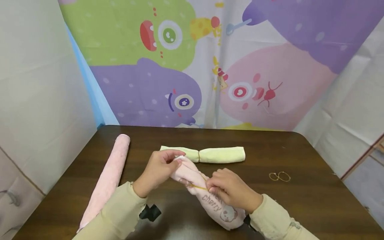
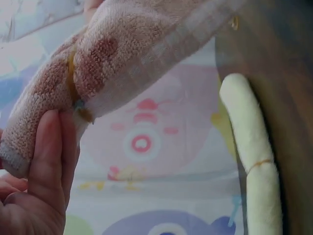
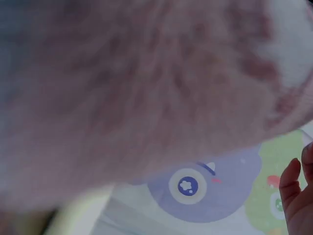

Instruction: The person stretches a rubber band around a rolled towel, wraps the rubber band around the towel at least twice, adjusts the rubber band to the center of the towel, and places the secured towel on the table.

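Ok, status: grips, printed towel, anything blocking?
Left grip holds printed towel, far end. Right grip pinches yellow band round it. Nothing visibly blocking; banded pale-green roll lies beyond.

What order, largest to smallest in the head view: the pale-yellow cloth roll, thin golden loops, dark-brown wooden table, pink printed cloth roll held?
1. Dark-brown table
2. Held pink roll
3. Pale-yellow roll
4. Golden loops
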The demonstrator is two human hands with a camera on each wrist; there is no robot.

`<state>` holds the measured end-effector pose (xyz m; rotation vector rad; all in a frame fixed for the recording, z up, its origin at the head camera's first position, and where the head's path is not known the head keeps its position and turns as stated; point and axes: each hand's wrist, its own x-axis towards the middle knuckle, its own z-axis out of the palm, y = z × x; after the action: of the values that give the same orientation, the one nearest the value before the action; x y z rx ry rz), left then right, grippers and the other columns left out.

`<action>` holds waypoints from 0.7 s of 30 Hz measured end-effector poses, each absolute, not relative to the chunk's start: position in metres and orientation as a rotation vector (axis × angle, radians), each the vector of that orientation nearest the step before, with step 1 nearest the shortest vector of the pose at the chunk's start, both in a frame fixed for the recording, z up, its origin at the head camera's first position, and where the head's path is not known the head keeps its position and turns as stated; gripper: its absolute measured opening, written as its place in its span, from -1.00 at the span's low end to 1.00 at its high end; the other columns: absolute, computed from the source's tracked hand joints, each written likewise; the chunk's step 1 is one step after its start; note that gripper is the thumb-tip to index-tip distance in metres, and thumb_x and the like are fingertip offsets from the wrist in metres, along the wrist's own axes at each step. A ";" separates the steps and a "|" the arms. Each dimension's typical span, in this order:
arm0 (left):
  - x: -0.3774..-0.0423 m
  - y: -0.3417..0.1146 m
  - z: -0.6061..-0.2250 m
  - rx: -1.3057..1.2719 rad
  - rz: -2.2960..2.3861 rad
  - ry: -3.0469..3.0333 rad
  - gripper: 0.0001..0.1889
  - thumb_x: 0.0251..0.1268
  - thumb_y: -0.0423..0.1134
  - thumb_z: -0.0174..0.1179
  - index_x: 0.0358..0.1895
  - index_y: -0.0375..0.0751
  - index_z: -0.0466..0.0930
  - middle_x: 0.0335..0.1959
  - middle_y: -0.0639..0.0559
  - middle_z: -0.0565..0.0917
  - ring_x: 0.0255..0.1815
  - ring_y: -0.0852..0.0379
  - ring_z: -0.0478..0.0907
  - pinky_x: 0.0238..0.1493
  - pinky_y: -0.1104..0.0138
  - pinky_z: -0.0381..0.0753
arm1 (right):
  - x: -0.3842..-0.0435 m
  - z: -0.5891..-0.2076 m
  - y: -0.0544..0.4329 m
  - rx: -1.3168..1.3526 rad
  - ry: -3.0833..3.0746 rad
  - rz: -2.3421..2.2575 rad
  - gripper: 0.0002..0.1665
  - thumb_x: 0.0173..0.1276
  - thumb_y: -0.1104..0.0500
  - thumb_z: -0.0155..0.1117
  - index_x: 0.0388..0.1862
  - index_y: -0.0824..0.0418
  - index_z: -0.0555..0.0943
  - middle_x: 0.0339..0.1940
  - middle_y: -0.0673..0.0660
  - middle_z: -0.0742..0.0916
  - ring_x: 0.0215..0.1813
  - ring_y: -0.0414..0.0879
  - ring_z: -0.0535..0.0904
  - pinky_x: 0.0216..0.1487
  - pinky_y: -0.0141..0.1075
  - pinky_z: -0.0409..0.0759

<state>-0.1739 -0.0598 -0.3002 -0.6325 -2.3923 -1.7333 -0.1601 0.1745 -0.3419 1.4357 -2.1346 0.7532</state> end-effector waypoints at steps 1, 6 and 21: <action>-0.173 -0.058 -0.300 -0.674 -1.739 -2.400 -0.79 0.10 -0.57 0.11 -0.19 -0.52 0.64 -0.44 -0.16 0.69 -0.50 0.25 0.46 -0.48 0.44 0.45 | -0.158 -0.344 0.176 1.441 -2.146 0.811 -0.62 0.47 -0.08 -0.15 -0.43 0.08 0.47 -0.54 -0.09 0.45 -0.46 -0.25 0.31 -0.34 -0.44 0.30; -0.169 -0.059 -0.302 -1.068 -1.500 -2.625 -0.64 0.32 -0.36 0.11 0.15 -0.37 0.48 -0.27 -0.10 0.65 -0.38 0.23 0.51 -0.34 0.34 0.55 | -0.162 -0.350 0.176 1.491 -2.235 1.163 -0.69 0.48 0.02 -0.12 -0.36 0.18 0.43 -0.47 0.02 0.53 -0.40 -0.29 0.38 -0.39 -0.43 0.42; -0.185 -0.071 -0.333 -1.547 -1.230 -2.015 -0.66 -0.08 -0.52 0.40 -0.17 -0.28 0.58 -0.08 -0.18 0.64 0.04 -0.05 0.55 0.10 0.22 0.50 | -0.190 -0.339 0.169 1.679 -2.337 1.752 -0.60 0.54 0.09 -0.08 -0.22 0.47 0.43 -0.40 0.27 0.56 -0.24 -0.28 0.46 -0.26 -0.31 0.51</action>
<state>-0.1845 -0.0710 -0.3326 -1.5469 -2.0151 -1.2304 -0.1903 0.1694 -0.3388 1.6788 -2.3371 1.7516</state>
